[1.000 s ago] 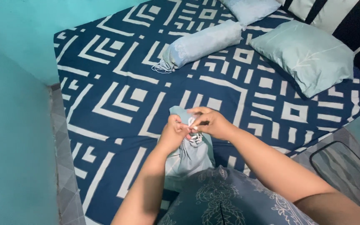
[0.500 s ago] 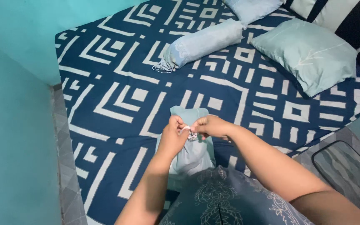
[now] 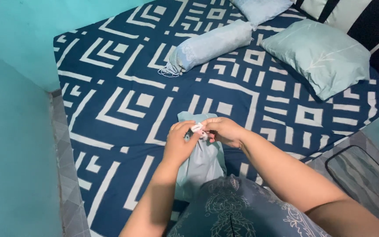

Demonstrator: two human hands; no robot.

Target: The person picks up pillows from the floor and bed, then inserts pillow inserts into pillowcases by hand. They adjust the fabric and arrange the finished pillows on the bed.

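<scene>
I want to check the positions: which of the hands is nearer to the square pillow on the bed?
Right. The right hand lies on the square pillow's side; the left hand is farther away, beside it, both on the pale blue bundle.

No packages, labels, signs or screens show anywhere in this view.
</scene>
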